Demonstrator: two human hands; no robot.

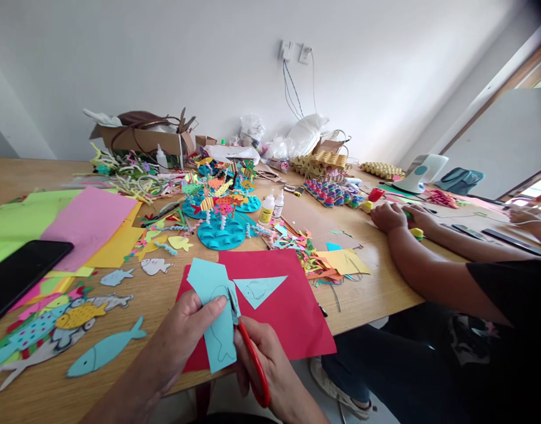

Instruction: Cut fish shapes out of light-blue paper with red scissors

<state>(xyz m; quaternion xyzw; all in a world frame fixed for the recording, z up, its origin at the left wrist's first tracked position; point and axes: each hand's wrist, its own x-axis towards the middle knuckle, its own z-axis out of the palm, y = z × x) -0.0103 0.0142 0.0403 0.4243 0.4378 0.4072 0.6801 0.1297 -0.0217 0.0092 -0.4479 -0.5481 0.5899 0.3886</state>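
Pinched in my left hand (197, 321) is a piece of light blue paper (208, 272) with a fish outline drawn on it. My right hand (266, 359) grips red-handled scissors (259, 377), whose blades lie at the paper's right side, just beside the outline. Under both is a sheet of red paper (292, 318) that reaches over the table's front edge. A light blue triangular scrap (260, 288) with a small fish drawn on it rests on the red sheet. To the left lies a cut-out blue fish (105, 350).
More paper fish (80, 316) and a black phone (25, 274) lie at left, near coloured sheets (91, 221). Ahead stand blue bases with fish (221, 232) and glue bottles (267, 209). Paper scraps (303, 247) lie behind the red sheet. A co-worker's arms (429, 247) rest on the table at right.
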